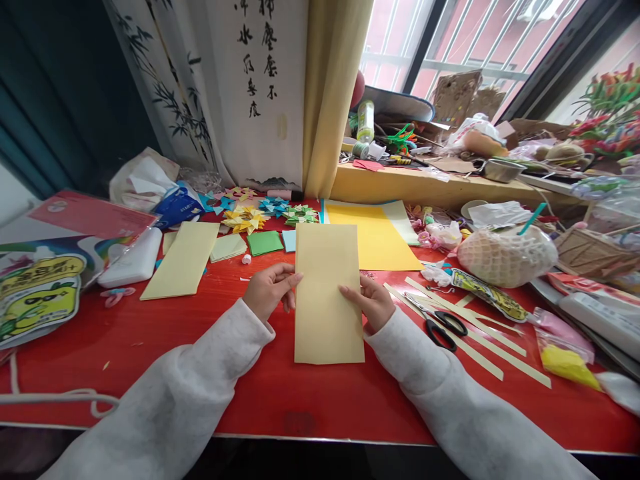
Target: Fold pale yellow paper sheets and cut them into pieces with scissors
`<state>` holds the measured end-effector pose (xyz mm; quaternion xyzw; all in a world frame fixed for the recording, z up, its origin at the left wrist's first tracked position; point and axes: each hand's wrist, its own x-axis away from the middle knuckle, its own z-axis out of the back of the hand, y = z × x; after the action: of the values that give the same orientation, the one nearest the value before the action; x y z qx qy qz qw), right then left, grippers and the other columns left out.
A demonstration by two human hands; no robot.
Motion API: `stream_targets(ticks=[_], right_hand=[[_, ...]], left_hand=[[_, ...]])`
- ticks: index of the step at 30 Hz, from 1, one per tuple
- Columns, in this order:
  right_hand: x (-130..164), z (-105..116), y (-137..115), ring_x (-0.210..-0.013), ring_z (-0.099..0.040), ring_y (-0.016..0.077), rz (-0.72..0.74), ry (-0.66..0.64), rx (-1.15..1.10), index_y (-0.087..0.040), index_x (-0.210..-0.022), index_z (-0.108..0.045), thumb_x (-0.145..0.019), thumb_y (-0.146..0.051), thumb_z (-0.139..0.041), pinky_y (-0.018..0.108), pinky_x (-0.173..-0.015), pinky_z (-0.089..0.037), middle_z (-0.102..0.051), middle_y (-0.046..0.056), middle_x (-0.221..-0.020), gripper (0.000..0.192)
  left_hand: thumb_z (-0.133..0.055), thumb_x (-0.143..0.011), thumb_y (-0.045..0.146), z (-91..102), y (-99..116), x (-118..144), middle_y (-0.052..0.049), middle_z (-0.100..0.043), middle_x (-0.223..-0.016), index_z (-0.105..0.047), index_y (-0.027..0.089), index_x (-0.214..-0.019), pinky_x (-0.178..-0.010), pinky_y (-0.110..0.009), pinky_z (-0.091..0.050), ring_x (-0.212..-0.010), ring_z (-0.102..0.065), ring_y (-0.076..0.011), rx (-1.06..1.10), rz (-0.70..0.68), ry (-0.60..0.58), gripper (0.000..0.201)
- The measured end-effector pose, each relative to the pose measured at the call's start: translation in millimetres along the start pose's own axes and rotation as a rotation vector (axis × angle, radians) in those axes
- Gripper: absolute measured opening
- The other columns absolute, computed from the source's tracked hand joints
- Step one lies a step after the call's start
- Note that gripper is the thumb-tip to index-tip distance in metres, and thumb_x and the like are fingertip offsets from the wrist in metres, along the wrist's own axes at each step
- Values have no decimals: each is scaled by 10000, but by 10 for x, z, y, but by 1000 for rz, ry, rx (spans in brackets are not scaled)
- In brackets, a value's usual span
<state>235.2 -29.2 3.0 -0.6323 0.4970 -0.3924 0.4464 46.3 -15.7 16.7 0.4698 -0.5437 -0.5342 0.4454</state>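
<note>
A pale yellow paper rectangle (327, 293) is held upright above the red table, its long sides running up and down. My left hand (271, 288) pinches its left edge, thumb in front. On the opposite edge my right hand (371, 301) grips it, thumb on the face and fingers behind. Black-handled scissors (445, 327) lie to the right of my right hand, on and among several cut paper strips (505, 347). Left of my left hand lies another pale yellow paper rectangle (185, 257).
Folded paper stars (245, 219) and small squares, such as a green one (265, 243), lie at the back. Yellow sheets (380, 237) rest behind my right hand. A net-wrapped coconut (505, 257) stands right; snack packaging (40, 293) lies left. The red table's (300, 413) front edge runs below.
</note>
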Motion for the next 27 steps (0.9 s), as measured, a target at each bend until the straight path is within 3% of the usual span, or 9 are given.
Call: stream_targets(ticks=[6, 13, 21, 27], right_hand=[[21, -12, 2, -745, -624, 198, 8, -25, 8, -179, -904, -588, -630, -302, -661, 356, -671, -513, -663, 36, -832, 309], [57, -46, -5, -716, -634, 195, -60, -108, 24, -177, -896, -602, -621, -279, -671, 338, -629, -525, -670, 35, -833, 301], [58, -71, -12, -723, -635, 205, -81, -91, 35, -166, -901, -595, -594, -282, -687, 338, -621, -538, -672, 40, -830, 341], [71, -79, -21, -730, -635, 214, -72, -97, 48, -167, -903, -598, -582, -299, -690, 351, -620, -538, -670, 47, -838, 359]], left_hand=[[-636, -636, 338, 23, 50, 0, 24, -568, -577, -556, 136, -793, -279, -179, -347, -334, -475, -70, 6, -7, 43, 268], [-606, -671, 333, 80, 128, 2, 45, -514, -455, -577, 144, -781, -274, -159, -327, -326, -448, -66, -6, -72, 163, 221], [-595, -677, 331, 81, 154, 30, 64, -461, -382, -581, 151, -779, -246, -154, -266, -277, -416, -66, -34, -40, 147, 207], [-574, -689, 314, 83, 165, 26, 63, -502, -445, -563, 162, -816, -240, -152, -259, -277, -414, -56, -18, -57, 189, 199]])
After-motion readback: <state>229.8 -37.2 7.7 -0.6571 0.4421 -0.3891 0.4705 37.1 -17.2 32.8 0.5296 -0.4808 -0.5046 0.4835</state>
